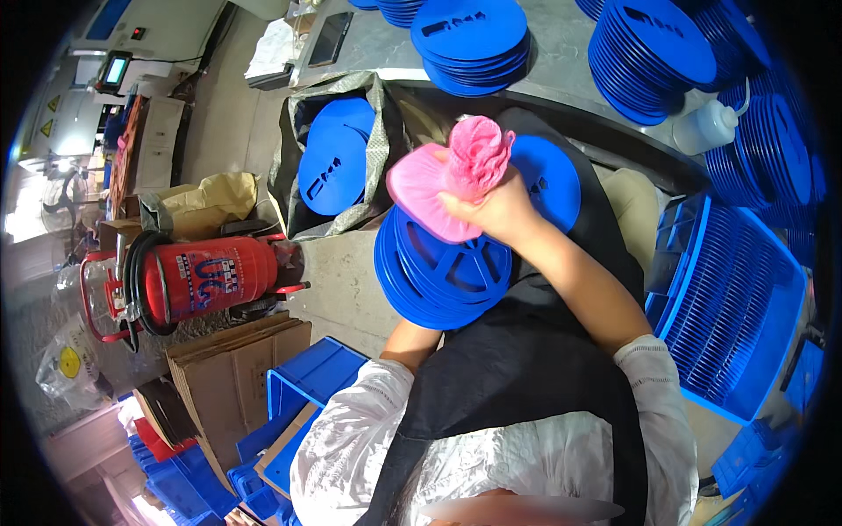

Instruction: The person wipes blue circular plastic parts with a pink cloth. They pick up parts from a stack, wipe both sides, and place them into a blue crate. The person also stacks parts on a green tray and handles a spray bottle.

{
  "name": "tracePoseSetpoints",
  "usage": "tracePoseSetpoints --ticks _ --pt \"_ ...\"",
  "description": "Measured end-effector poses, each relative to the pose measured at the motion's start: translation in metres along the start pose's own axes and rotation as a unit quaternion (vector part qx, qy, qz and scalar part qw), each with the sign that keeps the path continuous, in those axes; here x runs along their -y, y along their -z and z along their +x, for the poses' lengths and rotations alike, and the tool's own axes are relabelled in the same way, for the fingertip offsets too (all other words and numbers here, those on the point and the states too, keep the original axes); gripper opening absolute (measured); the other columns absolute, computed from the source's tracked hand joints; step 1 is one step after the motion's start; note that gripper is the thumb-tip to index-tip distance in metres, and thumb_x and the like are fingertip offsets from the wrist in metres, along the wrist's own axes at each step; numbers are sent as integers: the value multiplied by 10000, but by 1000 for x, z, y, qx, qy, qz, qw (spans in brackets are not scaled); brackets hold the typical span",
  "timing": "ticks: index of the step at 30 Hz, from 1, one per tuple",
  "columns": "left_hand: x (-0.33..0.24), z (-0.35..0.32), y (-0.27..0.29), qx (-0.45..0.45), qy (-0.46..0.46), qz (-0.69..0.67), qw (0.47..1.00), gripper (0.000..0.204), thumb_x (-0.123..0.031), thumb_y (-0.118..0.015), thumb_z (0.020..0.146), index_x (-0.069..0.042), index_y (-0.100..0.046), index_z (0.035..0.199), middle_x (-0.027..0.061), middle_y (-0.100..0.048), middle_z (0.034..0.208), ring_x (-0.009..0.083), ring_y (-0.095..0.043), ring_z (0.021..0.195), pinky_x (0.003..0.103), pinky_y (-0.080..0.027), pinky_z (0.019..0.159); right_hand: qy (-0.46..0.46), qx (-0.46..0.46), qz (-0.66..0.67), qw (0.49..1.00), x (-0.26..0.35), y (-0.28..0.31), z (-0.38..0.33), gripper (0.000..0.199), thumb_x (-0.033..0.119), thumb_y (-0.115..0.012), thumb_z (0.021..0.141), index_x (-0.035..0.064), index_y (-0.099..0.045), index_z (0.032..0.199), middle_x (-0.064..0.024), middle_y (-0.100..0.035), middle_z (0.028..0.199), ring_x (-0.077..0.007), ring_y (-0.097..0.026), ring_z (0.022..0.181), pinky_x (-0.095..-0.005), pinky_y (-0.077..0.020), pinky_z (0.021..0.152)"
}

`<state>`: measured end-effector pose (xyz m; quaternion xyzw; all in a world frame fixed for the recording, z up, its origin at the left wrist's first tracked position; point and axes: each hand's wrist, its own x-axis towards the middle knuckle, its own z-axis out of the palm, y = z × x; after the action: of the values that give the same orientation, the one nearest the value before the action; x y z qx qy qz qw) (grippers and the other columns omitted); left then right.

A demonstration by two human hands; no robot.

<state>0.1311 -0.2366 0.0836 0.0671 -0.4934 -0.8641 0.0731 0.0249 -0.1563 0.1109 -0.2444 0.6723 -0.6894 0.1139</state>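
Sack: grey-green woven sack, mouth open, on the floor against the bench; several blue discs standing on edge inside, count unclear.
Crate: blue slatted crate at the right, tipped toward the lap; contents not visible from this angle.
Bins: small blue bins at lower left, one with a cardboard sheet leaning in it; insides hidden.
Bench: grey bench along the top, loaded with stacks of blue discs, more stacks to the right, and a white squeeze bottle near the edge.
Reel stack: blue spoked reels held as a stack on edge over the lap, just below the cloth.
Cloth: pink cloth, bunched at the top, spread flat against the upper face of the front reel.
Right hand: right hand, fingers closed around the bunched cloth, pressing it onto the reel face.
Left hand: hidden behind the reel stack; only the forearm shows, running up under the stack; grip impossible to tell.
Single disc: another blue disc just behind the right hand, partly covered by it.
Floor: red fire extinguisher lying on its side, flattened cardboard beside it.
Hard to make out: left rim blown out and blurred; stacks at top and right cut off by the frame.
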Motion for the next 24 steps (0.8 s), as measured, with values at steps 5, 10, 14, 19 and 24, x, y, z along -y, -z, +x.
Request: tracePoseSetpoints --ticks 5,10,14,19,24 --pt "4 12 12 29 -35 -53 998 433 -302 -516 959 -22 -459 1285 97 -620 975 228 -590 944 336 -491 904 21 24 -309 951 -26 74 -83 621 240 -837 532 68 -608 1084 -129 -609 1096 -280 -573 1040 -393 -440 922" --pt "-11 2 10 1 38 -61 997 450 -308 -509 962 -11 -451 1295 112 -616 998 247 -582 977 365 -477 928 -40 -195 -402 894 -103 141 -80 466 217 -813 619 58 -612 1007 -144 -595 1004 -298 -590 972 -388 -474 823" --pt "-21 6 6 -49 107 -42 992 454 -296 -518 955 -1 -452 1294 123 -613 1010 261 -578 997 391 -468 940 -140 -240 8 961 -56 76 -41 332 198 -781 656 42 -654 921 -148 -636 997 -279 -603 975 -394 -482 792" --pt "-9 -3 9 -56 94 -24 994 437 -271 -542 941 0 -465 1275 121 -613 1001 262 -582 991 388 -477 926 165 72 -396 900 -49 86 -96 479 280 -807 580 90 -636 986 -70 -650 1068 -245 -581 1071 -363 -430 955" --pt "-4 3 14 -52 86 17 995 420 -246 -567 928 1 -478 1256 119 -613 993 263 -587 986 385 -486 911 124 -114 -483 860 -87 136 -25 425 285 -764 671 84 -646 1026 -120 -646 1049 -304 -610 865 -412 -470 834"
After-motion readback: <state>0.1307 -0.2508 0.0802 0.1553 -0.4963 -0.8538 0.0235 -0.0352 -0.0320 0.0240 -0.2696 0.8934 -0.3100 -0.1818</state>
